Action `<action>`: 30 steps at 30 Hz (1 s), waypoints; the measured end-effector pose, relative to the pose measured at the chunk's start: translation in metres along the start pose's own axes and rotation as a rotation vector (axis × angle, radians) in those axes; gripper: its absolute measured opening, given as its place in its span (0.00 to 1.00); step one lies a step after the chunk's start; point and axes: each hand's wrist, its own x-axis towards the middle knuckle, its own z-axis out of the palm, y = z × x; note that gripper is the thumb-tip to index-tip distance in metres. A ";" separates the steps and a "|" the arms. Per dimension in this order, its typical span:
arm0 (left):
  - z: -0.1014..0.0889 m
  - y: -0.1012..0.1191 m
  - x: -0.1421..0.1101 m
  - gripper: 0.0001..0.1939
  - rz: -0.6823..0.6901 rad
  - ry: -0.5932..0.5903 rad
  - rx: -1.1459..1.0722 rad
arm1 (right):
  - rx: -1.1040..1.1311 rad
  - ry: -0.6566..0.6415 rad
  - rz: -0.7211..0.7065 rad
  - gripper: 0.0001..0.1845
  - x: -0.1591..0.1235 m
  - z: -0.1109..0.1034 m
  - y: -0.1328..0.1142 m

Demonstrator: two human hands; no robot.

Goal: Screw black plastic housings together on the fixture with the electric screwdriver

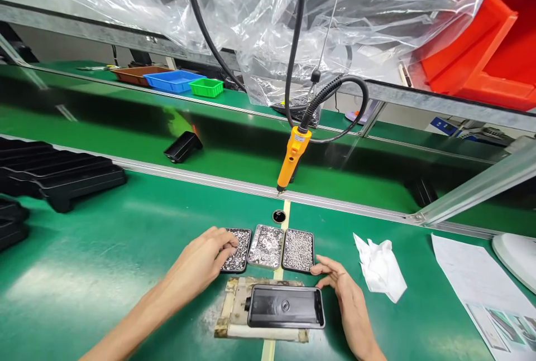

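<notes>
Black rectangular case (286,306) lying flat; left tray (248,250), right tray (298,269) beyond it, both holding small metal parts (298,246)

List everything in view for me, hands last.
Case: one, black, on the fixture
Fixture: one, tan and white, front centre
Parts trays: three, two black, middle one pale, behind fixture
Disc: one, black, behind trays
Power screwdriver: one, orange, hanging above disc
Crumpled tissue: one, white, right of trays
Printed sheet: one, white, far right
Unclear object: one, white, right edge
Black parts: several, black, far left
Loose part: at least one, black, behind bench rail
Shallow bins: three, brown, blue, green, rear left
Red bin: at least one, red, upper right
Plastic sheeting: count unclear, clear, top
Cables: several, black, upper centre
Workbench: one, green, foreground
Left hand: one, bare, at left tray
Right hand: one, bare, near right tray and case
</notes>
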 end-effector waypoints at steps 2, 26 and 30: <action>0.007 0.003 0.003 0.09 0.017 0.000 0.030 | -0.012 0.005 0.004 0.28 -0.001 0.000 0.000; 0.035 0.040 0.052 0.11 0.297 -0.079 -0.021 | -0.048 0.062 -0.008 0.23 0.004 0.006 -0.008; 0.033 0.041 0.050 0.15 0.250 -0.095 -0.119 | -0.043 0.072 -0.019 0.23 0.006 0.006 -0.009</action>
